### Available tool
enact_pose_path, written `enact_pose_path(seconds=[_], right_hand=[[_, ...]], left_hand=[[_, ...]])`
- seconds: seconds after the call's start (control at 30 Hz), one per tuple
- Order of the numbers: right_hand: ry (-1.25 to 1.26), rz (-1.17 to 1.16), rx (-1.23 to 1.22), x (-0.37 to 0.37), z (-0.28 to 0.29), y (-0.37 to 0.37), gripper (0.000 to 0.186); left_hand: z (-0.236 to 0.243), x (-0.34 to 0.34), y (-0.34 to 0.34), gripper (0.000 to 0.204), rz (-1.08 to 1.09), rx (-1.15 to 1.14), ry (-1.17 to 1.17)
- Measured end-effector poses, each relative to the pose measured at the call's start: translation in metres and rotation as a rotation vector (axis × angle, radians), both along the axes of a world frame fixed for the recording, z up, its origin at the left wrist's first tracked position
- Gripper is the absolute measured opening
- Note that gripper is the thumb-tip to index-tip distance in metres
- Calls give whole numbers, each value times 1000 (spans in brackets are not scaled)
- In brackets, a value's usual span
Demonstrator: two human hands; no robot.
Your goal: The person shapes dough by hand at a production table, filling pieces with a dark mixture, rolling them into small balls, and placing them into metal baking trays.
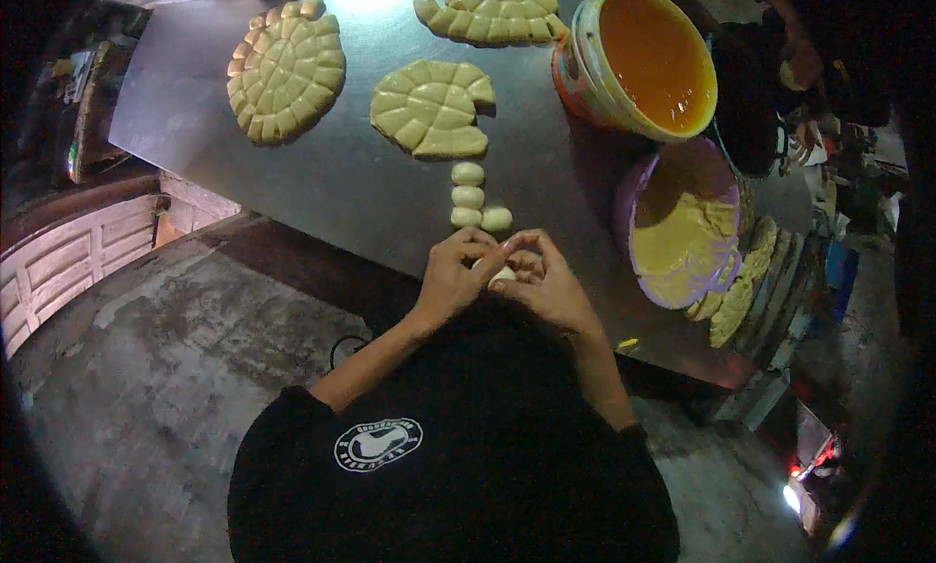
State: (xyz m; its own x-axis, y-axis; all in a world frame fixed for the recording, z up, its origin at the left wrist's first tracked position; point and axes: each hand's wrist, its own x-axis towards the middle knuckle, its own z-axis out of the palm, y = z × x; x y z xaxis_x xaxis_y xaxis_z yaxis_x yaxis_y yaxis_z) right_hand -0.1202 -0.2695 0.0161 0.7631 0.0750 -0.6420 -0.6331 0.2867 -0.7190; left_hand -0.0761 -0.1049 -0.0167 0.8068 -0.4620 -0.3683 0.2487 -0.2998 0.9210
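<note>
Close to my body, at the near edge of the metal table (336,188), my left hand (452,275) and my right hand (551,288) meet with fingers curled. Between them they pinch a small pale dough ball (503,274), partly covered by my fingers. Just beyond my fingertips lie several smooth dough balls (468,196), most in a short column and one beside it on the right. Past the column sits a flat dough slab (425,113) scored into pieces, with a notch in its right side.
Farther off are two more scored slabs, a rounded one (288,74) at left and another (495,9) at the back. To the right stand a bucket (575,68) of orange liquid and a purple basin (632,197) holding a pale yellow mass. Flat yellowish pieces (738,295) lie beside the basin.
</note>
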Motion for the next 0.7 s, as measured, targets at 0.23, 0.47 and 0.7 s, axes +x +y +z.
enact_pose_path(seconds=[0.23,0.47,0.7], right_hand=[[-276,150,-814,58,-66,-20,20],[-358,320,-1007,73,-63,-7,25],[-564,11,-1172,171,-104,-7,35]], left_hand=[[-32,64,24,30,381,-139,269],[-33,111,41,24,333,-107,233],[-40,141,21,49,161,-85,-335]])
